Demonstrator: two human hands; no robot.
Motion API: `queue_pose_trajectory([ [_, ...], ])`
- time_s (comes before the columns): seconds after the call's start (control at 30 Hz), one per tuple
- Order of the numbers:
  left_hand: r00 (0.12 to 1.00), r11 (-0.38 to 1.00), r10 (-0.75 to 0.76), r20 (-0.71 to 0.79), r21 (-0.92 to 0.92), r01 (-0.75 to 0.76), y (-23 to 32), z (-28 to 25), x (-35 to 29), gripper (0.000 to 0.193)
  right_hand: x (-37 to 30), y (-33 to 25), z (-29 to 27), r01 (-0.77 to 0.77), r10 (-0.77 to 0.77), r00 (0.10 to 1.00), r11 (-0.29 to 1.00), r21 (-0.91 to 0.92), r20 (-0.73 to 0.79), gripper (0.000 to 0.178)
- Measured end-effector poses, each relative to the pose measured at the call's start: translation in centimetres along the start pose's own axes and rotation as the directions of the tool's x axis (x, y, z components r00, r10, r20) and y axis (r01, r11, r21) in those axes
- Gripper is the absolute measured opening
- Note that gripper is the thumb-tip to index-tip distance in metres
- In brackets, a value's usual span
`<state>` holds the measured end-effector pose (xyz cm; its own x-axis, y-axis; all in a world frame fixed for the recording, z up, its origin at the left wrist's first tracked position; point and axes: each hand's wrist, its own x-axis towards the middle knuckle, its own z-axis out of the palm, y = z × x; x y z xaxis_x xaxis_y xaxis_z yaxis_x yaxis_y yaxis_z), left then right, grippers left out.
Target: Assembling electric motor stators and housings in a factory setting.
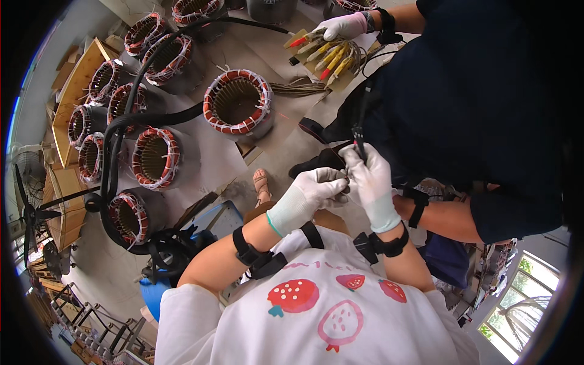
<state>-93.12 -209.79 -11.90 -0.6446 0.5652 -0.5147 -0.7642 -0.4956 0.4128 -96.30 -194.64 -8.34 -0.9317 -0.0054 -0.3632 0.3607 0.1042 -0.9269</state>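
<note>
My left hand, in a white glove with a light green cuff, is closed in a pinch in front of my chest. A small dark piece shows at its fingertips; I cannot make out what it is. Close beside it my right hand, gloved likewise, is closed around a thin black cable. The cable has a small red spot and rises past the fingers toward the co-worker's dark clothing. The fingertips of both hands nearly meet.
A motor stator with red, white-laced windings stands ahead; several more fill the left. A thick black hose loops among them. At the right, a co-worker's gloved hand rests on leads with yellow and red sleeves. A fan stands far left.
</note>
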Motion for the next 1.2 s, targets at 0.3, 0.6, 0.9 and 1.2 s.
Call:
queue_pose_trajectory([
  [0.3, 0.486, 0.189, 0.872, -0.058, 0.956, -0.226, 16.0, -8.1, -7.1, 0.024, 1.0, -2.7, -1.2, -0.197, 0.206, 0.971, 0.977, 0.08, -0.124, 0.023],
  [0.6, 0.347, 0.019, 0.938, -0.026, 1.0, 0.023, 20.3, -12.5, 0.4, 0.02, 1.4, -3.4, 0.8, -0.203, 0.24, 0.958, 0.954, 0.219, -0.157, 0.022],
  [0.9, 0.175, -0.226, 0.948, 0.264, 0.951, -0.212, 16.4, -8.9, -7.6, 0.021, 2.2, -2.6, -0.3, -0.191, 0.223, 0.959, 0.965, 0.179, -0.176, 0.021],
  [1.2, 0.224, -0.133, 0.954, 0.201, 0.949, -0.287, 16.7, -8.4, -12.0, 0.022, 0.0, -8.6, 2.5, 0.091, -0.093, 0.995, 0.995, -0.043, -0.036, 0.031],
])
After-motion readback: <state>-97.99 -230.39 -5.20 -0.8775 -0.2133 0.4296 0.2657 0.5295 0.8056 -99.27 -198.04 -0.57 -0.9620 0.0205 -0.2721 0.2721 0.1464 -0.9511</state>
